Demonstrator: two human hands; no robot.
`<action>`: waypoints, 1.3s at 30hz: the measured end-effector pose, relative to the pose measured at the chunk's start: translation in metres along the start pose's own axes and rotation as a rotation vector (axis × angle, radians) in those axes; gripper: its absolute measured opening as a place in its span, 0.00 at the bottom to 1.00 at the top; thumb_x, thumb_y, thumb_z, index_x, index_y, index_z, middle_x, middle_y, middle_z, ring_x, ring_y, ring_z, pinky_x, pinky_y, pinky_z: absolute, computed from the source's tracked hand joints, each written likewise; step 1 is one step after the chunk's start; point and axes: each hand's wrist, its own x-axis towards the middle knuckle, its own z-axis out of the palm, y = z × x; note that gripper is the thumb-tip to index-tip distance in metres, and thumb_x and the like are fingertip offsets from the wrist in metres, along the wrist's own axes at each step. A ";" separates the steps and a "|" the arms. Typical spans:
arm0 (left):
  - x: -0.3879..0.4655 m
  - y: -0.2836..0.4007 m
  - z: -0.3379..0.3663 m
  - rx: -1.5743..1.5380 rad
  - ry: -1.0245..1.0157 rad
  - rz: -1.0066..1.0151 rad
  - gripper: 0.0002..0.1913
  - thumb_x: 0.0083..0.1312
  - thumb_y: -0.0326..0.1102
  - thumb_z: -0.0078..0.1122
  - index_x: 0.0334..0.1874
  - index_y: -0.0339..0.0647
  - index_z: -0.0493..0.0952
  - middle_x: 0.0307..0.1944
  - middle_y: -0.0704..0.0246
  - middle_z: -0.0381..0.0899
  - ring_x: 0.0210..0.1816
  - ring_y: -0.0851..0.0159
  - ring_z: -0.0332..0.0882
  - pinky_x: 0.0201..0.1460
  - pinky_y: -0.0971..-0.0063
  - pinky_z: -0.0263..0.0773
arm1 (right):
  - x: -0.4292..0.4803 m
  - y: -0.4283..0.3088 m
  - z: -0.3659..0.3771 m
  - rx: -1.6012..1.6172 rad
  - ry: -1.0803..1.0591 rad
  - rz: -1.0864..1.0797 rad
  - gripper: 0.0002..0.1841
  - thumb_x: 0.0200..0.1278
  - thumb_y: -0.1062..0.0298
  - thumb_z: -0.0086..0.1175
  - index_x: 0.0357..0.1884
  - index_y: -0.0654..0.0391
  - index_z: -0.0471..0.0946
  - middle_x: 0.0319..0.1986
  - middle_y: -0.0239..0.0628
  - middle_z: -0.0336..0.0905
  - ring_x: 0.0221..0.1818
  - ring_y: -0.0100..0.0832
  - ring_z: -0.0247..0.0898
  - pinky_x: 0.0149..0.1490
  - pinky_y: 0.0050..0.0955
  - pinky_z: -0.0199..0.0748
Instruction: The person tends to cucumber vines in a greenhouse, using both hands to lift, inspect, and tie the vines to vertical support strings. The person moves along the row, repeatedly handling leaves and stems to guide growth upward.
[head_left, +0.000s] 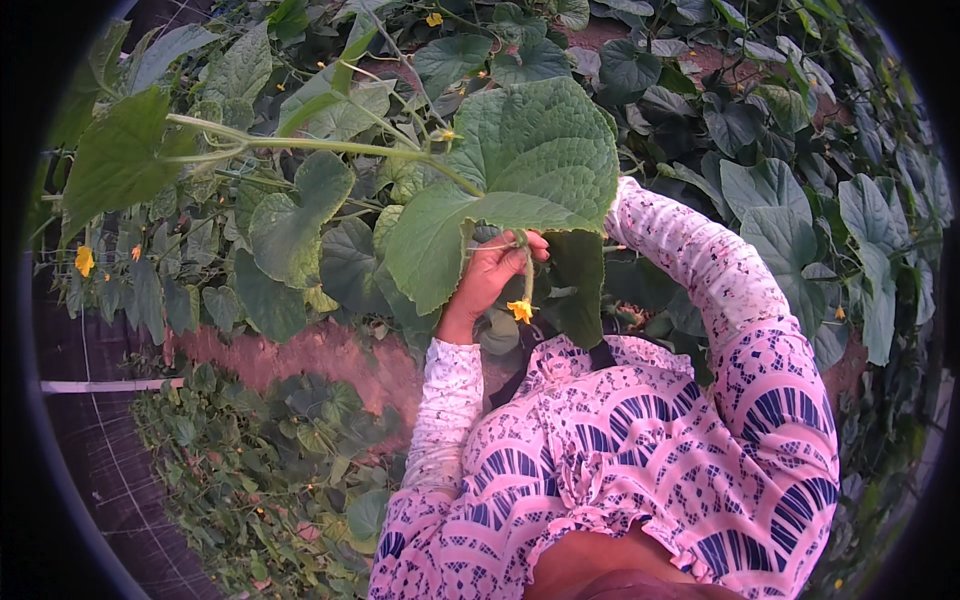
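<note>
My left hand (495, 271) is behind the lower edge of a large cucumber leaf (540, 150), its thumb and fingers pinched around a thin green stalk. From there a small young cucumber (529, 279) hangs down, with a yellow flower (520, 310) at its tip. The big leaf grows from a thick pale green vine stem (330, 145) that comes in from the left. My right hand is out of sight; the floral right sleeve (694, 247) goes behind the leaf.
Dense cucumber vines (780, 217) spread across the top and right. Lower plants (300, 465) grow at the bottom left, beyond reddish bare soil (300, 356). A thin dark line (401, 56) runs down towards the stem. Netting (120, 450) and a pale strip (112, 385) lie at far left.
</note>
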 end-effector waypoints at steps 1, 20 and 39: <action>0.001 0.005 0.004 -0.010 -0.010 -0.031 0.11 0.75 0.37 0.49 0.52 0.40 0.76 0.48 0.69 0.79 0.50 0.69 0.80 0.49 0.75 0.76 | -0.001 -0.003 0.002 0.013 0.030 -0.024 0.11 0.60 0.54 0.61 0.38 0.48 0.78 0.31 0.19 0.79 0.31 0.15 0.68 0.35 0.19 0.66; 0.013 -0.044 -0.016 0.391 0.058 0.149 0.12 0.73 0.35 0.53 0.53 0.39 0.78 0.46 0.68 0.81 0.49 0.66 0.79 0.54 0.71 0.74 | -0.065 -0.057 0.022 0.156 0.529 -0.530 0.12 0.62 0.55 0.61 0.40 0.52 0.78 0.34 0.22 0.79 0.34 0.18 0.69 0.39 0.20 0.68; 0.033 0.032 -0.027 0.633 0.134 -0.006 0.22 0.73 0.41 0.54 0.65 0.39 0.71 0.53 0.66 0.80 0.49 0.65 0.80 0.49 0.71 0.75 | -0.092 -0.047 0.063 0.276 0.755 -0.800 0.14 0.64 0.57 0.62 0.43 0.56 0.78 0.37 0.26 0.78 0.37 0.20 0.71 0.44 0.21 0.71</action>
